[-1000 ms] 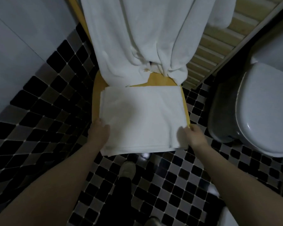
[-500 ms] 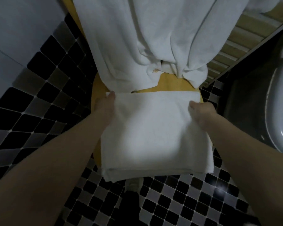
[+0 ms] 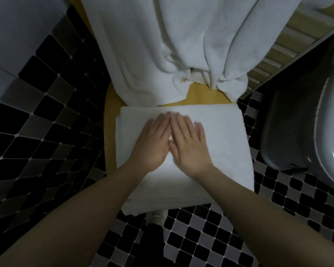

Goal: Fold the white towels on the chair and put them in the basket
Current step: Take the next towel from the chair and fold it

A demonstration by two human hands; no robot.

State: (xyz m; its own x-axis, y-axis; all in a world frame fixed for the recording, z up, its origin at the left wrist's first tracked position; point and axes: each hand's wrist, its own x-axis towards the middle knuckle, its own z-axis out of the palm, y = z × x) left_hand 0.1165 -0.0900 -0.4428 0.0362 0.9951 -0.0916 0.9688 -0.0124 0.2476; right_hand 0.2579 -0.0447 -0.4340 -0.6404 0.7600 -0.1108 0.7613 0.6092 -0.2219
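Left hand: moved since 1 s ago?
Yes. The left hand left the folded towel's near left corner and now lies flat on its middle, beside the right hand, closer to the draped towels.

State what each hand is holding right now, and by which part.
Nothing is held. The left hand and right hand lie flat, fingers straight, side by side on the top face of the folded towel.

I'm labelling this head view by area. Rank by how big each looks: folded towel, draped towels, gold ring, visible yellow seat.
1. Draped towels, cut off by the frame.
2. Folded towel.
3. Visible yellow seat, mostly covered.
4. Gold ring on the right hand.
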